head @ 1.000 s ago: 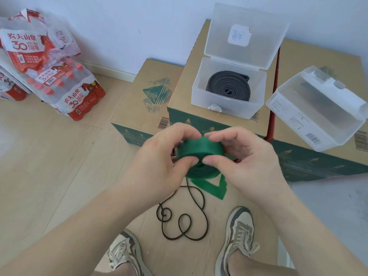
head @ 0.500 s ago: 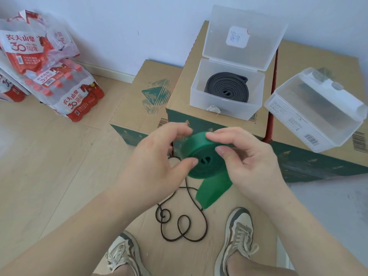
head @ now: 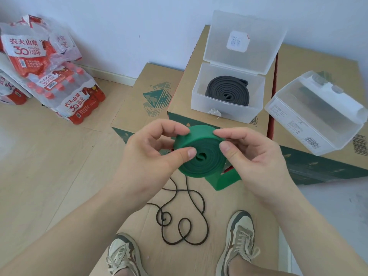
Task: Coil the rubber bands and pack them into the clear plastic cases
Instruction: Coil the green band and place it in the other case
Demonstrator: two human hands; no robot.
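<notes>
Left hand (head: 147, 154) and right hand (head: 253, 156) both pinch the green band (head: 201, 154) in mid-air above the floor, coiling step nearly done, short tail hanging; next move probably wraps the tail tight, then carries the coil to a clear case (head: 239, 114).

Clear way up to the open case (head: 229, 111) — upright lid (head: 264, 40) behind, closed case (head: 316, 114) alongside.

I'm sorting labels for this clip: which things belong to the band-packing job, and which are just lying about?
Job: green rubber band, held by left hand and right hand; open clear case holding a coiled black band; second clear case.
Lying about: bottled-water packs; black cord; cardboard boxes.
</notes>
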